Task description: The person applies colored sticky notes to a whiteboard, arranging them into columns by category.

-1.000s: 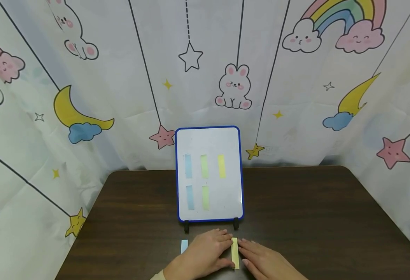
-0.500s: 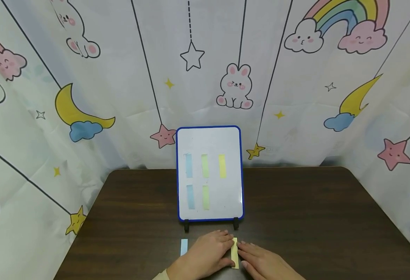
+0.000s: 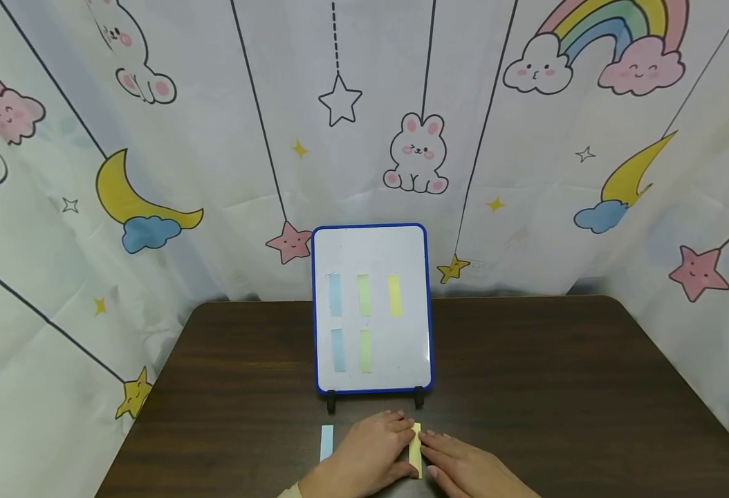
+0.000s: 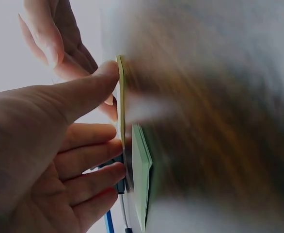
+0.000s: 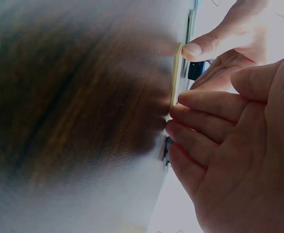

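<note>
A narrow yellow sticky-note pad (image 3: 416, 453) lies upright to the viewer on the table, between my two hands. My left hand (image 3: 371, 449) touches it with the thumb at its near end and the forefinger by its far end; the other fingers stretch out over the table. From the other side, my right hand (image 3: 464, 462) rests its straight fingertips against the pad's right edge. Left of my left hand a light blue sticky-note pad (image 3: 326, 441) is partly covered by it. A green sticky-note pad (image 4: 141, 170) shows below the left fingers in the left wrist view, hidden in the head view.
A blue-framed whiteboard (image 3: 369, 252) stands on black feet (image 3: 418, 397) just beyond the hands. On it are two blue strips (image 3: 335, 295), two green strips (image 3: 364, 295) and one yellow strip (image 3: 394, 295). Behind the brown table (image 3: 557, 387) hangs a printed curtain (image 3: 227, 138).
The yellow pad and the right fingertips have shifted very slightly left. Both hands keep their places around the pad, and the whiteboard's strips are the same.
</note>
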`<action>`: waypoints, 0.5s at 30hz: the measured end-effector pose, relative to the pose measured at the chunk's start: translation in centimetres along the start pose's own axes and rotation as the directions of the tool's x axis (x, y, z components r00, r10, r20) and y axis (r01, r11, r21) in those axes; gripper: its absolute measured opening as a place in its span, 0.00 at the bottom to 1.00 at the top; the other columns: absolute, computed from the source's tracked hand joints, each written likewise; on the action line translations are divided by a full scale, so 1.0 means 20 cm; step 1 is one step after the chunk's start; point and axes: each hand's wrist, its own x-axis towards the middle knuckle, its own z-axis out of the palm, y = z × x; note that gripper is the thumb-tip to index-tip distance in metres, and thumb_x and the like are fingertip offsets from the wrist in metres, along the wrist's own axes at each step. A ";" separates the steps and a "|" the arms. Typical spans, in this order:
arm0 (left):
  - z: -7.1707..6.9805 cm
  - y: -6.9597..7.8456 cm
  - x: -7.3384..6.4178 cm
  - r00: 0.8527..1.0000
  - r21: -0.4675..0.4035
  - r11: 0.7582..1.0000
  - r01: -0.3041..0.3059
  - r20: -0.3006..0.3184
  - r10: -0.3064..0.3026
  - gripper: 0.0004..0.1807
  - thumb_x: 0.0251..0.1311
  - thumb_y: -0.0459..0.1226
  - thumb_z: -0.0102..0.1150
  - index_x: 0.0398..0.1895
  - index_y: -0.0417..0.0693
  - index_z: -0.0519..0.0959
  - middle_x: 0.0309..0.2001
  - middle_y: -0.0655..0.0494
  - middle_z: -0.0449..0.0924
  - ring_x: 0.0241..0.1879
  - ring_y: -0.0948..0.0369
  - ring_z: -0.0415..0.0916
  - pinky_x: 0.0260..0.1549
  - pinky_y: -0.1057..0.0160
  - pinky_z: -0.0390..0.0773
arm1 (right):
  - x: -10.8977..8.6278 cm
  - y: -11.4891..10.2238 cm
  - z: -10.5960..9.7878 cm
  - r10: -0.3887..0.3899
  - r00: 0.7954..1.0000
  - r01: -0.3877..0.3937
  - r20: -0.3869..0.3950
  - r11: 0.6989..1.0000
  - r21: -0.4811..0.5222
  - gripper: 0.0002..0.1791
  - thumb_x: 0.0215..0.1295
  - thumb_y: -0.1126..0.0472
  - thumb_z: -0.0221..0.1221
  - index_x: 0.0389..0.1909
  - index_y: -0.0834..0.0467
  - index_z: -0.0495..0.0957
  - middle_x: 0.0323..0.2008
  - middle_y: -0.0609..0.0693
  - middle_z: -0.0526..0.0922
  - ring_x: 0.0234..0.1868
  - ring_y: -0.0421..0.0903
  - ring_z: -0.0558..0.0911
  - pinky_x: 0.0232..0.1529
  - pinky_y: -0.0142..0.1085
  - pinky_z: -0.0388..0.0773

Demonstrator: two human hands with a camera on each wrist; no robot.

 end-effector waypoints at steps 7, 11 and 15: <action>0.01 0.01 0.01 0.999 -0.032 0.999 0.004 -0.031 -0.005 0.23 0.61 0.57 0.56 0.49 0.52 0.83 0.53 0.60 0.84 0.57 0.60 0.80 0.60 0.63 0.77 | 0.00 0.00 -0.02 0.020 1.000 -0.021 0.021 1.000 0.015 0.27 0.78 0.44 0.38 0.69 0.50 0.69 0.69 0.48 0.72 0.67 0.46 0.74 0.60 0.41 0.79; 0.02 0.01 0.01 0.999 -0.045 0.999 0.012 -0.051 -0.014 0.20 0.61 0.56 0.57 0.45 0.53 0.83 0.52 0.60 0.85 0.54 0.60 0.82 0.57 0.64 0.79 | 0.00 -0.01 -0.06 0.073 0.994 -0.079 0.077 0.993 0.085 0.27 0.78 0.42 0.37 0.68 0.47 0.69 0.68 0.45 0.72 0.67 0.46 0.74 0.62 0.44 0.78; 0.02 0.00 0.01 0.996 -0.041 0.999 0.008 -0.093 -0.011 0.17 0.62 0.55 0.56 0.41 0.55 0.83 0.50 0.61 0.85 0.52 0.61 0.83 0.54 0.65 0.81 | 0.00 -0.02 -0.07 0.078 0.993 -0.088 0.089 0.989 0.119 0.27 0.78 0.42 0.37 0.67 0.47 0.71 0.67 0.45 0.74 0.66 0.46 0.75 0.61 0.44 0.79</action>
